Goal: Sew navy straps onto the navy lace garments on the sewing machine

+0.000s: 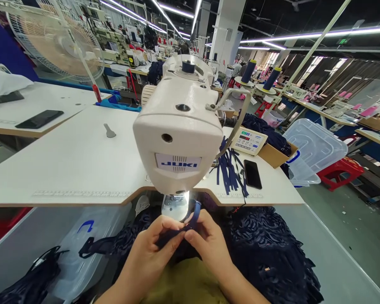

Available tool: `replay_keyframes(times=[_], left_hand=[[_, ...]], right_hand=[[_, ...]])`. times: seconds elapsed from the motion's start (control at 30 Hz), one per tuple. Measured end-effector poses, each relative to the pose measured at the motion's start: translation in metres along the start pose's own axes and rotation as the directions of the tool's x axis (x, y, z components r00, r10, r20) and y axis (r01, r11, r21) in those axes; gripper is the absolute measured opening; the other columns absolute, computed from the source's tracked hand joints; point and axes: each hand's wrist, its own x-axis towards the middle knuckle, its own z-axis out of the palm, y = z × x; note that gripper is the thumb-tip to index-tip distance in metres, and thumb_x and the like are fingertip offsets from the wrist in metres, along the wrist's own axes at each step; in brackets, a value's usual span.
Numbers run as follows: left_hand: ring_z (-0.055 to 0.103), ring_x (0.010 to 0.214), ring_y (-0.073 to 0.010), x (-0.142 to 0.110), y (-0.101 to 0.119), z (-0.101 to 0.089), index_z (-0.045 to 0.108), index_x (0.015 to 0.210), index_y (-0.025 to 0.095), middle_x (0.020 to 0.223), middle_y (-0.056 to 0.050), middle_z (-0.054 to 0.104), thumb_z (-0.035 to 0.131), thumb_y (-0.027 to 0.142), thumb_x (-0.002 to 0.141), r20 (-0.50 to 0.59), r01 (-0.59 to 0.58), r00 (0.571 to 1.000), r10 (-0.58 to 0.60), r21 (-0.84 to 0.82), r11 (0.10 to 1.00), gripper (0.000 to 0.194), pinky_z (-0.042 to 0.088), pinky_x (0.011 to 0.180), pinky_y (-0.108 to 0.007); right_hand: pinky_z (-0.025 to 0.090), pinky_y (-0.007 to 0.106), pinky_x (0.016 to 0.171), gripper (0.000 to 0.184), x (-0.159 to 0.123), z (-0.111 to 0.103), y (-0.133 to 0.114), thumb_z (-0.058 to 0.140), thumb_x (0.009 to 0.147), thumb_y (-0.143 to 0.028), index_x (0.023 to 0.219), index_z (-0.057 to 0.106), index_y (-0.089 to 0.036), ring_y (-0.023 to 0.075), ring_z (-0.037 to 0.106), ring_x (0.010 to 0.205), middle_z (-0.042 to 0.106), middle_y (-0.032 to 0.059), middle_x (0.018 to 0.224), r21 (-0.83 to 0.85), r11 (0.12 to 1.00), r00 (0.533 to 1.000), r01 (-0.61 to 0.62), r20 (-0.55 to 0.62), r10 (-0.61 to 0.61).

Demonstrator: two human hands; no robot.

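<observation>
My left hand (160, 242) and my right hand (206, 236) meet just below the needle end of a white sewing machine (180, 126). Between my fingertips is a narrow navy fabric strap (195, 214), which bends up in a loop beside my right index finger. My left thumb and fingers pinch navy fabric at the same spot. Dark navy garment fabric (114, 245) trails to the left of my left hand. To the right, a big heap of ruffled navy garments (269, 249) lies beside my lap. The fabric under my palms is hidden.
Cut navy strips (228, 166) and a phone (252, 174) lie right of the machine, near a control panel (248, 140). A small metal plate (109, 131) rests on the tabletop (66, 164). Below left stands a clear plastic bin (85, 253). A fan (63, 42) is behind.
</observation>
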Motion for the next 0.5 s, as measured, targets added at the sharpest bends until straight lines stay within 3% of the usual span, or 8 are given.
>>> replay_keyframes(times=[0.07, 0.17, 0.3, 0.37, 0.5], left_hand=[[0.068, 0.079, -0.0096, -0.002, -0.002, 0.003, 0.062, 0.086, 0.025, 0.086, 0.005, 0.072, 0.059, 0.032, 0.085, -0.01, -0.066, 0.998, 0.067, 0.055, 0.996, 0.008, 0.052, 0.071, -0.014], [0.07, 0.081, -0.0077, -0.005, -0.006, 0.007, 0.059, 0.092, 0.027, 0.094, 0.007, 0.073, 0.056, 0.027, 0.086, -0.043, -0.187, 0.979, 0.198, 0.18, 0.966, 0.006, 0.052, 0.071, -0.011], [0.071, 0.081, -0.0069, -0.008, -0.009, 0.01, 0.057, 0.097, 0.028, 0.095, 0.009, 0.074, 0.054, 0.026, 0.089, -0.12, -0.334, 0.912, 0.393, 0.343, 0.878, 0.01, 0.052, 0.076, -0.01], [0.071, 0.081, -0.0063, -0.008, -0.01, 0.011, 0.057, 0.099, 0.028, 0.095, 0.008, 0.074, 0.052, 0.026, 0.09, -0.121, -0.366, 0.892, 0.436, 0.374, 0.852, 0.011, 0.051, 0.079, -0.01], [0.07, 0.085, -0.0057, -0.007, -0.011, 0.011, 0.055, 0.102, 0.028, 0.097, 0.008, 0.073, 0.05, 0.024, 0.091, -0.095, -0.377, 0.894, 0.438, 0.367, 0.85, 0.013, 0.05, 0.082, -0.01]], right_hand=[[0.046, 0.027, 0.076, 0.011, 0.0, 0.006, 0.005, 0.067, 0.083, -0.034, 0.088, 0.063, -0.024, 0.0168, 0.057, 0.085, 0.058, 0.0008, 0.088, 0.053, 0.998, 0.995, 0.017, -0.103, -0.012], [0.047, 0.028, 0.076, 0.002, -0.001, 0.011, 0.012, 0.064, 0.086, -0.025, 0.085, 0.062, -0.025, 0.0162, 0.058, 0.084, 0.06, 0.001, 0.09, 0.056, 0.992, 0.98, 0.113, -0.168, -0.102], [0.048, 0.03, 0.075, 0.008, -0.002, 0.015, 0.02, 0.06, 0.088, -0.017, 0.087, 0.06, -0.026, 0.0165, 0.058, 0.084, 0.061, 0.0006, 0.088, 0.019, 0.958, 0.936, 0.287, -0.218, -0.276], [0.047, 0.03, 0.074, 0.012, -0.001, 0.016, 0.023, 0.058, 0.088, -0.014, 0.087, 0.059, -0.026, 0.016, 0.058, 0.083, 0.061, 0.0001, 0.087, -0.029, 0.942, 0.919, 0.333, -0.214, -0.331], [0.046, 0.03, 0.074, 0.018, -0.001, 0.015, 0.025, 0.056, 0.087, -0.009, 0.086, 0.058, -0.026, 0.0154, 0.057, 0.082, 0.061, -0.0006, 0.086, -0.107, 0.92, 0.901, 0.377, -0.19, -0.391]])
